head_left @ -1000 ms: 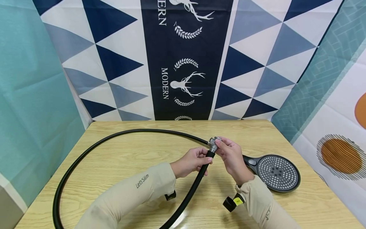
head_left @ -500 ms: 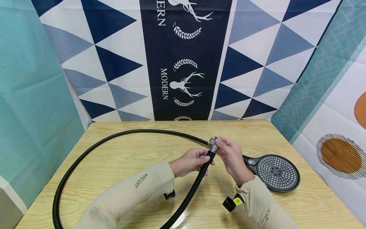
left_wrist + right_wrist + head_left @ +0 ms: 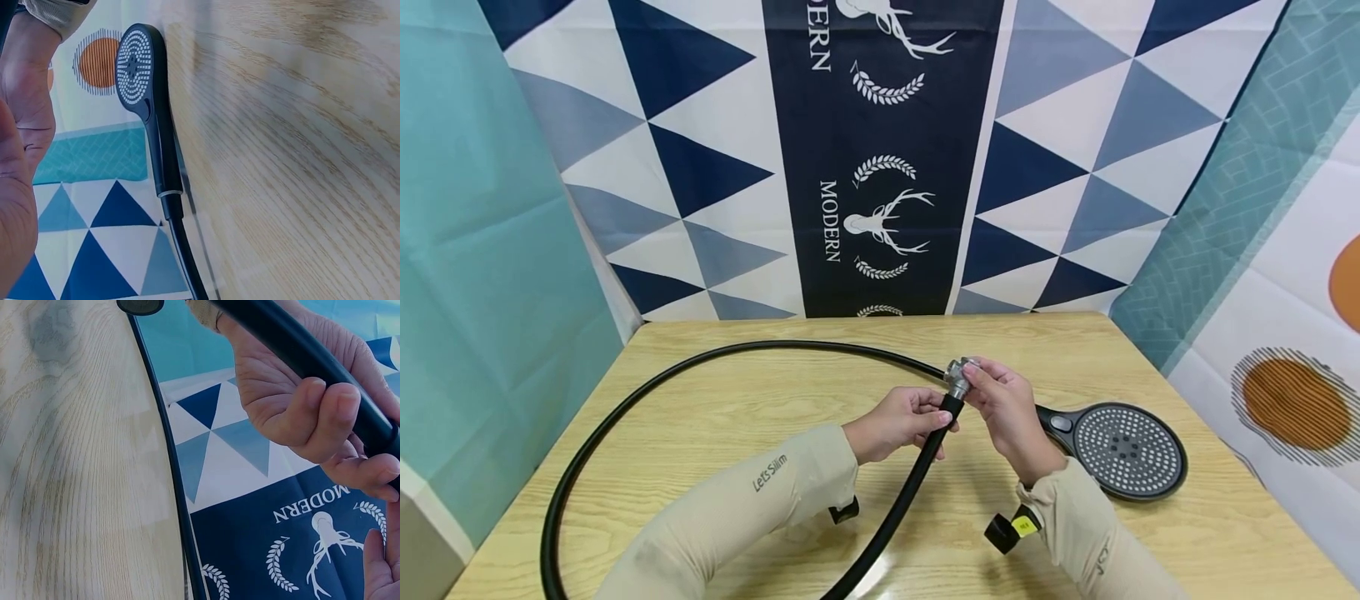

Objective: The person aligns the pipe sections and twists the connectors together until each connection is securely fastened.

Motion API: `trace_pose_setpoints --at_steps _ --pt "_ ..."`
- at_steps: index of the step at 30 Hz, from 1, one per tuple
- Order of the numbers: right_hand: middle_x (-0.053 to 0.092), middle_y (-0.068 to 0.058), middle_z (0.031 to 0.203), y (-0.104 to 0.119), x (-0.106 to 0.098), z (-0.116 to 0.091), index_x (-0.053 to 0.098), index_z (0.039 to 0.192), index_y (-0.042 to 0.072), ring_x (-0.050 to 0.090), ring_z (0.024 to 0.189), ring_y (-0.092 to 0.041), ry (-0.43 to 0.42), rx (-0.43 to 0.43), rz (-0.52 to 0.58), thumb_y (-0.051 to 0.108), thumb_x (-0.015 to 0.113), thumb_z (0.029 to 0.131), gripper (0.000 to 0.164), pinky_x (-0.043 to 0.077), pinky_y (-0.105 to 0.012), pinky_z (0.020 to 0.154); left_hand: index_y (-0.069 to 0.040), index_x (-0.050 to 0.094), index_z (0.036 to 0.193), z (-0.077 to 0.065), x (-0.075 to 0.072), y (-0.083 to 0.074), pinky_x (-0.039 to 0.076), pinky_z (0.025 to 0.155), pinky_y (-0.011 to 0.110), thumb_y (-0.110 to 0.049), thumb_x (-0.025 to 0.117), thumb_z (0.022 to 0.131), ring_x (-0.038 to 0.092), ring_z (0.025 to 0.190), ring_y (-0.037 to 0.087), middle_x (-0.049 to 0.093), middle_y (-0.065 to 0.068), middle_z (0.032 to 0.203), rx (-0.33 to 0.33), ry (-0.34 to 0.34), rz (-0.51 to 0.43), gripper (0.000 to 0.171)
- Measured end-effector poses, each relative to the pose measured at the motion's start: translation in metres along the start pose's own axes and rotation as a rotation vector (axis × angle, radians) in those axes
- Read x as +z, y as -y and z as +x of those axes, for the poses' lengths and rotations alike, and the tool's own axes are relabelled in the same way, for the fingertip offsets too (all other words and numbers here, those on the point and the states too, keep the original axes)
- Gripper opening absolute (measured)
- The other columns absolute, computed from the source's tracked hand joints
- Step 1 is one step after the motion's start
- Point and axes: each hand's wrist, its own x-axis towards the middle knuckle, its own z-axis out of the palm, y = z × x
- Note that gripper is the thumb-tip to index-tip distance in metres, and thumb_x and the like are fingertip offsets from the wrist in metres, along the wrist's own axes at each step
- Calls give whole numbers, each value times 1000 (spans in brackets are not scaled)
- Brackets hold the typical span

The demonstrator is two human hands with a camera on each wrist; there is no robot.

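Note:
A thick black shower hose [image 3: 904,500] rises from the near edge of the table towards both hands. My left hand [image 3: 895,423] grips it just below its end, thumb on top, and the right wrist view shows the fingers curled round the hose [image 3: 300,350]. At that end sits a silver metal fitting [image 3: 957,379], which my right hand [image 3: 1006,412] pinches between thumb and fingers; part of it is hidden by them. A dark grey shower head [image 3: 1129,450] lies face up to the right of my right hand, its handle partly behind the wrist.
The hose loops round the left side of the wooden table [image 3: 737,392] and runs back to the shower head's handle in the left wrist view, where the handle [image 3: 165,156] meets it. Wrist camera mounts [image 3: 1011,532] hang under the sleeves. Patterned cloth [image 3: 880,167] encloses the table's back and sides.

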Motion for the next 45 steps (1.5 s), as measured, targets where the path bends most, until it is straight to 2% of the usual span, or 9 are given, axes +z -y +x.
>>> trace_pose_setpoints --at_steps 5,14,20,24,28,33,38,45 --pt "68 4 78 0 0 1 66 85 14 64 68 -6 11 -1 -8 0 51 96 23 52 -24 76 18 50 117 -1 0 -1 55 61 29 2 50 98 59 55 12 63 4 84 -9 -21 1 24" --pt "69 4 79 0 -1 2 67 86 14 65 69 -6 20 -16 3 0 52 96 23 52 -23 74 16 50 118 0 -1 0 54 59 27 -1 50 98 59 55 12 64 9 89 -3 -30 -28 26" --pt "69 3 79 -2 -1 1 67 85 13 65 69 -6 22 -20 17 0 53 95 22 53 -24 75 16 46 128 -1 -4 5 52 60 24 -8 41 103 60 56 11 64 3 90 0 20 -92 34" --pt "69 3 79 -2 -2 1 67 85 13 66 70 -6 18 -20 15 0 53 95 22 53 -24 75 14 46 128 0 -5 7 52 61 25 -6 43 102 61 57 12 64 2 90 -4 32 -103 33" --pt "69 3 80 -1 -2 2 67 86 13 66 71 -7 23 -22 13 0 52 96 22 52 -24 76 14 47 128 -1 -3 7 53 60 25 0 49 99 60 57 12 65 4 92 3 -4 -120 33" --pt "70 4 81 1 -1 2 67 86 14 66 72 -6 31 -40 13 1 53 96 22 52 -24 76 14 48 129 -3 0 7 54 61 25 6 54 94 61 62 11 67 7 94 59 -64 -122 37" --pt "70 4 80 1 0 3 68 86 16 65 69 -5 33 -47 10 3 54 96 23 53 -24 74 16 52 123 -4 2 6 54 60 25 8 58 91 60 69 9 64 3 88 107 -99 -97 34" --pt "69 6 79 0 -1 3 69 83 19 65 67 -5 27 -50 1 1 53 96 27 53 -24 72 14 56 120 -4 4 8 53 58 24 8 61 89 59 60 8 61 2 85 118 -157 -42 32"
